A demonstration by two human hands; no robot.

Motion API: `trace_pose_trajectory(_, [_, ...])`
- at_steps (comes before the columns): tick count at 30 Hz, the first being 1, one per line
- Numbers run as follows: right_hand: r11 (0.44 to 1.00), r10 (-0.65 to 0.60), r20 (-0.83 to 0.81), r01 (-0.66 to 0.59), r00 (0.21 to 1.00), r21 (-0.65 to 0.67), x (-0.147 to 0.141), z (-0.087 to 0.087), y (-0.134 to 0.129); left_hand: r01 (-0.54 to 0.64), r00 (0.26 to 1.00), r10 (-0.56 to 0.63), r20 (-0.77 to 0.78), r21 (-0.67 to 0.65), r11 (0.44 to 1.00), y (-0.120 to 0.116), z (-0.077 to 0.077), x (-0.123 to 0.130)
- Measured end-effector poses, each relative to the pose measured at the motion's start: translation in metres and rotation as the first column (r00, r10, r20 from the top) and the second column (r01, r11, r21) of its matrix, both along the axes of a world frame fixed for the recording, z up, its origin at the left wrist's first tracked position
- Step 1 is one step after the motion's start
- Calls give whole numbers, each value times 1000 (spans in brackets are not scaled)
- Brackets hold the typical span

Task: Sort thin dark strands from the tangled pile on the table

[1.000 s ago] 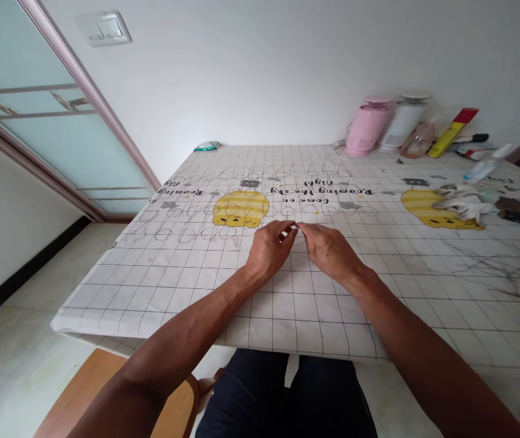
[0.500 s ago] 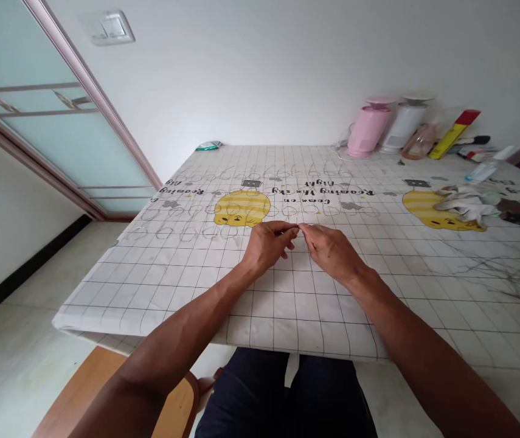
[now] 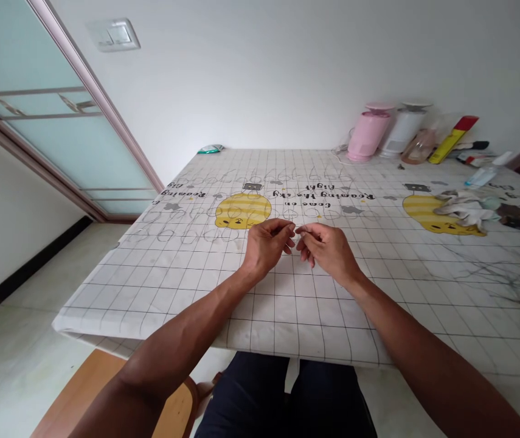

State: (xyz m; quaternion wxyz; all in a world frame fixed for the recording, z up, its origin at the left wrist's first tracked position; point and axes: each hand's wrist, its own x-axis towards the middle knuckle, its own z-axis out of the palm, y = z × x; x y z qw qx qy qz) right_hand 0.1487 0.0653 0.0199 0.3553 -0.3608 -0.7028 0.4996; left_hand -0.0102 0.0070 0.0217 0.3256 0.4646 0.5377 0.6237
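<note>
My left hand (image 3: 266,246) is over the table's near middle, its thumb and forefinger pinched together. Facing it, my right hand (image 3: 326,246) pinches in the same way, its other fingers loosely curled. A small gap separates the two sets of fingertips. Whatever they hold is too fine to make out. Beyond my hands, rows of thin dark loops (image 3: 187,230), which look like bent wire, lie on the checked tablecloth (image 3: 182,292). To the right is a loose spread of thin, dark, wire-like strands (image 3: 492,274).
Crumpled pale gloves or cloth (image 3: 464,207) lie at the right. Along the wall stand a pink cylinder (image 3: 369,135), a white cylinder (image 3: 401,132), a yellow-and-red box (image 3: 454,140) and a clear bottle (image 3: 488,170). A green-and-white packet (image 3: 210,148) lies at the far left corner.
My fingertips, which met before, have come slightly apart. My right hand has turned so that more of its curled fingers show. The view has shifted slightly.
</note>
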Motion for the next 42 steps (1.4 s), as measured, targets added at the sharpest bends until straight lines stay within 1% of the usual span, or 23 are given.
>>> trace_pose_trajectory(4, [997, -50, -126, 42, 991, -68, -6, -7, -2, 3, 999, -4, 42, 9, 1000, 0, 0, 1])
trace_pose_trajectory(7, [993, -85, -139, 73, 987, -88, -7, -9, -1, 47, 994, -44, 97, -28, 998, 1, 1, -3])
trace_pose_trajectory(9, [996, -75, -115, 68, 991, -59, -4, -9, 2, 89, 987, -82, 137, -49, 995, 2, 1, -7])
trace_pose_trajectory(13, [1000, 12, -135, -12, 991, 5, 3, -5, 6, 160, 976, -144, 163, -83, 984, 3, 0, -12])
trace_pose_trajectory(17, [998, 29, -144, -21, 989, 61, 7, -1, 6, 291, 935, -257, 244, -116, 950, 1, 2, -15])
trace_pose_trajectory(18, [998, 42, -146, -33, 988, 61, 8, 0, 6, 309, 927, -271, 259, -118, 944, 1, 2, -15])
trace_pose_trajectory(19, [998, 56, -149, -49, 987, 50, 8, 2, 6, 310, 928, -272, 256, -119, 943, 0, 3, -15])
trace_pose_trajectory(21, [997, 74, -160, -71, 984, 22, 10, 4, 8, 282, 946, -254, 199, -124, 951, -1, 4, -14])
trace_pose_trajectory(23, [998, 64, -169, -61, 984, 21, 12, 7, 12, 268, 959, -252, 126, -130, 955, -3, 5, -12])
trace_pose_trajectory(24, [998, 64, -172, -60, 983, 28, 13, 8, 14, 281, 958, -269, 104, -134, 950, -4, 5, -11])
trace_pose_trajectory(25, [997, 81, -175, -76, 981, 31, 15, 9, 16, 309, 950, -297, 98, -142, 941, -5, 6, -10])
trace_pose_trajectory(27, [987, 158, -183, -157, 970, 19, 18, 10, 19, 386, 920, -367, 135, -157, 909, -6, 7, -10])
trace_pose_trajectory(29, [968, 247, -208, -252, 946, 1, 20, 11, 21, 466, 877, -429, 215, -170, 868, -7, 9, -11])
trace_pose_trajectory(31, [954, 289, -258, -299, 922, 1, 21, 10, 23, 527, 833, -461, 307, -184, 830, -7, 11, -13])
trace_pose_trajectory(33, [956, 282, -324, -293, 903, 15, 21, 8, 23, 563, 796, -466, 386, -193, 803, -8, 12, -14])
trace_pose_trajectory(36, [967, 242, -407, -251, 881, 34, 20, 5, 23, 588, 759, -462, 460, -176, 790, -11, 15, -15])
trace_pose_trajectory(39, [965, 233, -430, -264, 872, -12, 21, 6, 22, 595, 752, -470, 462, -170, 785, -14, 19, -14])
trace_pose_trajectory(42, [958, 211, -440, -274, 873, -84, 22, 10, 20, 589, 766, -481, 427, -165, 791, -16, 20, -13])
